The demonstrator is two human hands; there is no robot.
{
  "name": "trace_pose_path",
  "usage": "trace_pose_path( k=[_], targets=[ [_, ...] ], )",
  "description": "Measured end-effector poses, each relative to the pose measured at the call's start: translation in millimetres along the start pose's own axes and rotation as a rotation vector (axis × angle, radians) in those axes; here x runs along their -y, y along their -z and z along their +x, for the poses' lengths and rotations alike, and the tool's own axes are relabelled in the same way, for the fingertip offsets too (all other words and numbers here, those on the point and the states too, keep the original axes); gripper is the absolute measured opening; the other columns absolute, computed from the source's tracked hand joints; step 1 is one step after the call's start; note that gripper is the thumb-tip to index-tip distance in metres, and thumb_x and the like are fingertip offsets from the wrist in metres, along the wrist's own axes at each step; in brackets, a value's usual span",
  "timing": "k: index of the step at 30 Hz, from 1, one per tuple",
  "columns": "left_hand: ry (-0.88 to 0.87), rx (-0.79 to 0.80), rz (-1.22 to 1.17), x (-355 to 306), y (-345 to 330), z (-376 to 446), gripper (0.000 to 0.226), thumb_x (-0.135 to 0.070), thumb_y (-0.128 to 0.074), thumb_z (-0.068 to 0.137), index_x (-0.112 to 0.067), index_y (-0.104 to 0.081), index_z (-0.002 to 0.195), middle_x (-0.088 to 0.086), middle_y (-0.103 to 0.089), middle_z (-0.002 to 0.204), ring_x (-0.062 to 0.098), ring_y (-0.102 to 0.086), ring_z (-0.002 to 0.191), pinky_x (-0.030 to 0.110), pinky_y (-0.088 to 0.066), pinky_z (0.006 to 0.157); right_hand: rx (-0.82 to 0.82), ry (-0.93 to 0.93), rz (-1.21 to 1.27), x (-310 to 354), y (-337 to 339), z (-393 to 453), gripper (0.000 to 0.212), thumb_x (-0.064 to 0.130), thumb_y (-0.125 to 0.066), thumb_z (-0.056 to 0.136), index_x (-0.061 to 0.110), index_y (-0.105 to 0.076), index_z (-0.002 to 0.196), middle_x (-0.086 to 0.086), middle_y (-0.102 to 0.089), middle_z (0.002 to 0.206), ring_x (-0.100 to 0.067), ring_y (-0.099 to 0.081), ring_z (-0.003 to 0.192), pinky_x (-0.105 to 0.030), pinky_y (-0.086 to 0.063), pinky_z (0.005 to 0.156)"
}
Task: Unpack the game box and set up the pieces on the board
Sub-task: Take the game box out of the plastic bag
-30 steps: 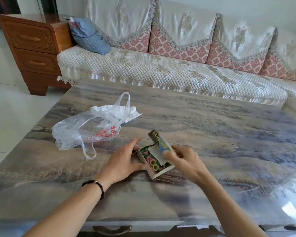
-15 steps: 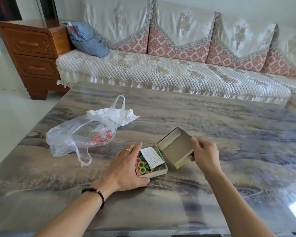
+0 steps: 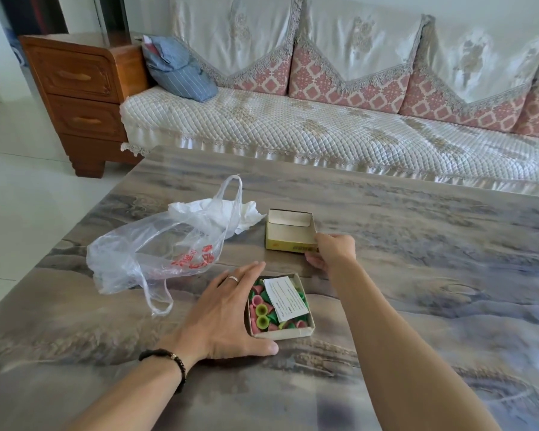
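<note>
Head view: lid (image 3: 290, 231) is off, lying open side up mid-tabletop, right hand (image 3: 332, 250) pinching its near right corner. Left hand (image 3: 224, 312) flat, fingers straight, bracing the box (image 3: 280, 332) near the front edge. Pieces (image 3: 262, 315) and folded sheet (image 3: 285, 298) not yet taken out. No board visible. Early stage, I'd say.

We now have the lid (image 3: 290, 231) off the box (image 3: 280, 332), set open-side up farther toward the tabletop's far edge, our right hand (image 3: 332, 251) gripping its corner.
</note>
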State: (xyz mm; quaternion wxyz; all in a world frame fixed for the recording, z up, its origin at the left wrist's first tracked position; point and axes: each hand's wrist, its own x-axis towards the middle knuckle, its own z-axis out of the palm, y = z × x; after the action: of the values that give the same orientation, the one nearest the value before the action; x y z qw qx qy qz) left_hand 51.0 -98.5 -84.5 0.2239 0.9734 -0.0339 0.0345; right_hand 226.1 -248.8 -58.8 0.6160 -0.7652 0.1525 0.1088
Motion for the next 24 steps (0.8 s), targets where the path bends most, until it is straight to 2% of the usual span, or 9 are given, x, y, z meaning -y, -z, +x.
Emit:
trace_pose_path(
  k=[2,6,8,11,13,16,18,21,24],
  targets=[
    [0.012,0.003,0.000,-2,2,0,0.125,-0.073,-0.071,0.061,-0.028,0.002,0.152,-0.010,-0.012,0.158,0.008,-0.013,0.142,0.017,0.001,0.109,-0.004,0.155,-0.251,-2,4,-12,0.025,0.017,-0.054,0.088,0.015,-0.058,0.064,-0.006,-0.064,0.070,-0.021,-0.061,0.062,-0.037,-0.059,0.064],
    [0.037,0.018,-0.001,-5,5,0,0.126,-0.074,-0.071,0.061,-0.026,0.001,0.153,-0.005,-0.019,0.158,0.012,-0.014,0.143,0.021,-0.004,0.112,0.025,0.562,-0.592,-14,20,-62,0.015,0.035,-0.059,0.084,0.022,-0.064,0.080,0.009,-0.063,0.077,-0.012,-0.059,0.073,-0.031,-0.050,0.066],
    [0.055,0.030,-0.003,-7,7,-1,0.126,-0.072,-0.072,0.061,-0.027,0.001,0.153,-0.003,-0.020,0.158,0.014,-0.014,0.145,0.024,-0.006,0.114,0.040,0.695,-0.736,-19,29,-87,0.022,0.046,-0.062,0.080,0.024,-0.061,0.081,0.010,-0.060,0.081,-0.010,-0.057,0.076,-0.030,-0.047,0.066],
    [0.068,0.038,-0.006,-9,8,-5,0.125,-0.071,-0.072,0.061,-0.030,0.001,0.153,-0.003,-0.019,0.159,0.014,-0.013,0.146,0.025,-0.008,0.115,0.188,0.667,-0.979,-24,35,-109,0.043,0.064,-0.063,0.072,0.024,-0.060,0.089,0.009,-0.056,0.090,-0.012,-0.056,0.083,-0.032,-0.048,0.071],
    [0.065,0.036,-0.009,-11,9,-6,0.123,-0.069,-0.073,0.062,-0.030,0.000,0.153,-0.003,-0.020,0.158,0.014,-0.014,0.145,0.026,-0.009,0.115,0.218,0.622,-1.082,-28,32,-115,0.052,0.067,-0.065,0.070,0.024,-0.059,0.099,0.006,-0.053,0.097,-0.015,-0.055,0.088,-0.033,-0.046,0.072],
    [0.068,0.035,-0.015,-13,11,-7,0.123,-0.069,-0.073,0.062,-0.030,-0.001,0.153,-0.004,-0.020,0.158,0.013,-0.014,0.145,0.026,-0.011,0.114,0.208,0.568,-1.016,-35,29,-118,0.055,0.058,-0.070,0.072,0.023,-0.056,0.112,0.002,-0.049,0.107,-0.019,-0.055,0.092,-0.033,-0.046,0.074],
    [0.067,0.040,-0.022,-13,11,-7,0.124,-0.069,-0.073,0.061,-0.030,-0.001,0.153,-0.005,-0.021,0.158,0.014,-0.014,0.145,0.027,-0.013,0.114,0.210,0.539,-0.935,-38,28,-120,0.046,0.051,-0.068,0.078,0.024,-0.058,0.115,0.002,-0.047,0.109,-0.020,-0.055,0.093,-0.032,-0.046,0.076],
    [0.061,0.048,-0.030,-10,11,-8,0.123,-0.070,-0.073,0.062,-0.030,-0.001,0.153,-0.005,-0.021,0.158,0.015,-0.014,0.145,0.029,-0.014,0.115,0.182,0.518,-0.747,-39,31,-117,0.018,0.038,-0.057,0.092,0.023,-0.066,0.094,0.000,-0.054,0.100,-0.016,-0.056,0.087,-0.031,-0.044,0.073],
    [0.052,0.054,-0.024,-9,10,-7,0.122,-0.072,-0.071,0.062,-0.030,-0.001,0.153,-0.005,-0.021,0.157,0.014,-0.015,0.144,0.029,-0.014,0.115,0.214,0.329,-0.297,-37,42,-101,0.027,0.022,-0.057,0.095,0.001,-0.066,0.082,-0.009,-0.054,0.073,-0.016,-0.049,0.060,-0.028,-0.036,0.053]
  ],
)
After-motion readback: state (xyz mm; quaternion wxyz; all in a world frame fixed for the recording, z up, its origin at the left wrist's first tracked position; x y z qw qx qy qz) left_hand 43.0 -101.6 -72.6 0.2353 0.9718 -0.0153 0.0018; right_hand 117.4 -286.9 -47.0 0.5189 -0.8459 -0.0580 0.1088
